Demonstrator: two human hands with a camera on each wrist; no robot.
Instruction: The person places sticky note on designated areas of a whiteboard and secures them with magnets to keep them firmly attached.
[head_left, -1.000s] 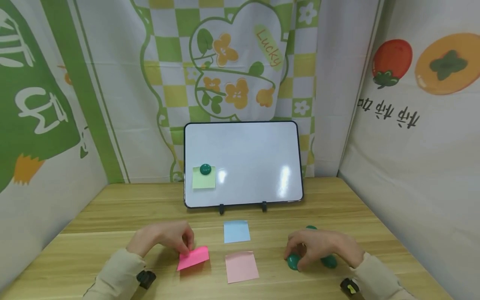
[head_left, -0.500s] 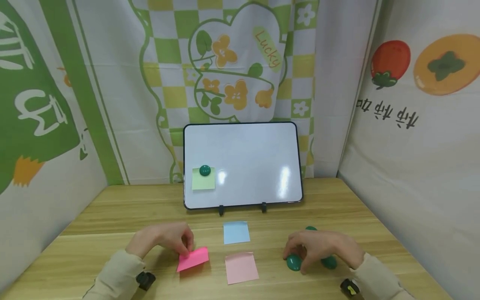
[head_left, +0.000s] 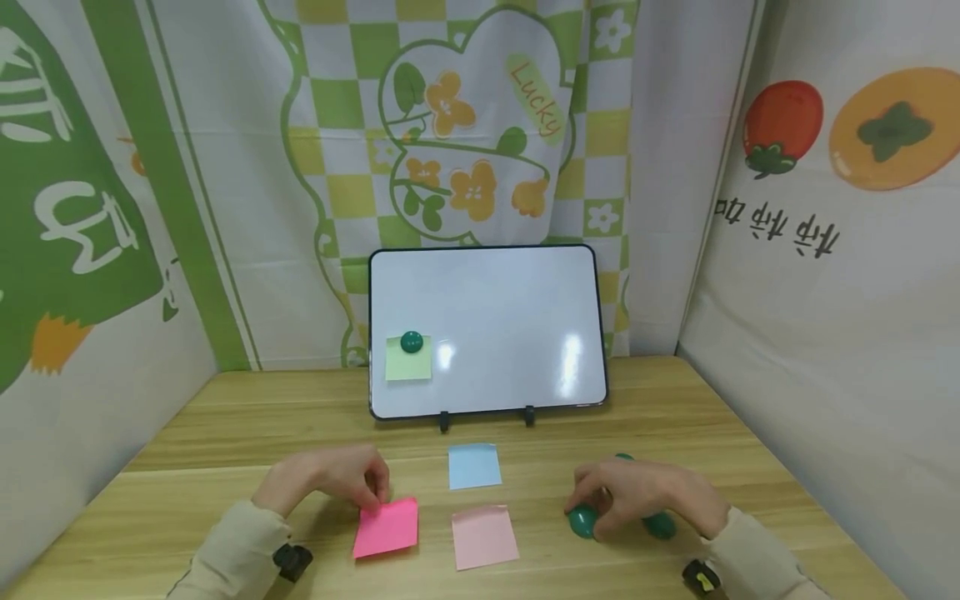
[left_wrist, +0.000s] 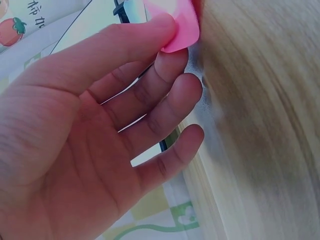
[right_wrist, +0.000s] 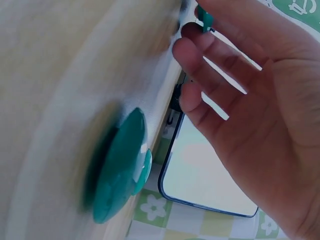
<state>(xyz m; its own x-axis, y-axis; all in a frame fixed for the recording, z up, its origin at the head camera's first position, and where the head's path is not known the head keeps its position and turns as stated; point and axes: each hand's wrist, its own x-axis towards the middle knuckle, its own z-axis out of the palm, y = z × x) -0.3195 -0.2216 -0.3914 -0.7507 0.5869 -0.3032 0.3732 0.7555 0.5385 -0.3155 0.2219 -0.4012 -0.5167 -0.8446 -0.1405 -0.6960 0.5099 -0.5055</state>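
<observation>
My left hand [head_left: 337,475] pinches the upper edge of a hot-pink sticky note [head_left: 387,530] low over the table. In the left wrist view the thumb [left_wrist: 150,37] presses on the pink paper, while the other fingers curve loosely below. Over on the right, my right hand [head_left: 637,490] grips a round green magnet [head_left: 582,522] by its sides with thumb and fingers. Only part of that held magnet [right_wrist: 204,20] shows in the right wrist view. Two more green magnets lie beside this hand, one near the wrist [head_left: 660,525] and one behind it [head_left: 624,456], partly covered.
A pale pink sticky note [head_left: 484,537] and a light blue one [head_left: 474,466] lie between the hands. Behind them a whiteboard [head_left: 495,325] stands on small black feet. On its lower left, a green magnet [head_left: 412,342] holds a light green note [head_left: 408,367]. Printed curtains surround the table.
The hot-pink note has tipped so that more of its face shows, its near edge lower. The gripped magnet has shifted slightly left in my right fingers. Both hands stay in nearly the same place.
</observation>
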